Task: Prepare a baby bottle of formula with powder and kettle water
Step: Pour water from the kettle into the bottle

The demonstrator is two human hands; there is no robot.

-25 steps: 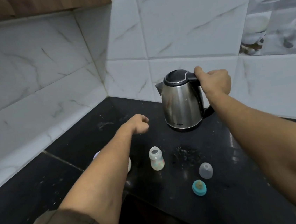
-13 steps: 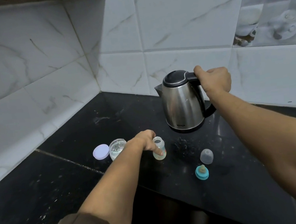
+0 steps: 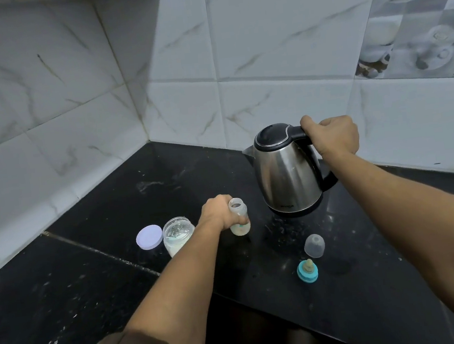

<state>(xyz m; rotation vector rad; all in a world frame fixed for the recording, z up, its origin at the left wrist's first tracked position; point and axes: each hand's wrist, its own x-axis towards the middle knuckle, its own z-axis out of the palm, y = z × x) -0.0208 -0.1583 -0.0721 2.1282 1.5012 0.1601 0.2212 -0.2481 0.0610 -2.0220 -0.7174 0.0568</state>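
A small clear baby bottle (image 3: 239,217) stands open-topped on the black counter, with pale powder in its bottom. My left hand (image 3: 217,211) is wrapped around its left side. A steel kettle (image 3: 287,174) with a black lid stands upright behind it to the right, spout pointing left. My right hand (image 3: 331,135) grips the kettle's black handle. An open jar of white powder (image 3: 177,234) sits just left of my left wrist, its lilac lid (image 3: 149,236) lying beside it.
The clear bottle cap (image 3: 314,246) and the teal ring with its teat (image 3: 307,271) lie on the counter (image 3: 111,206) right of the bottle. White tiled walls meet in a corner behind. The counter's front edge runs diagonally below my arms.
My left hand came down from in front of the kettle and closed on the bottle. The right hand stays on the kettle handle; the kettle has not visibly lifted.
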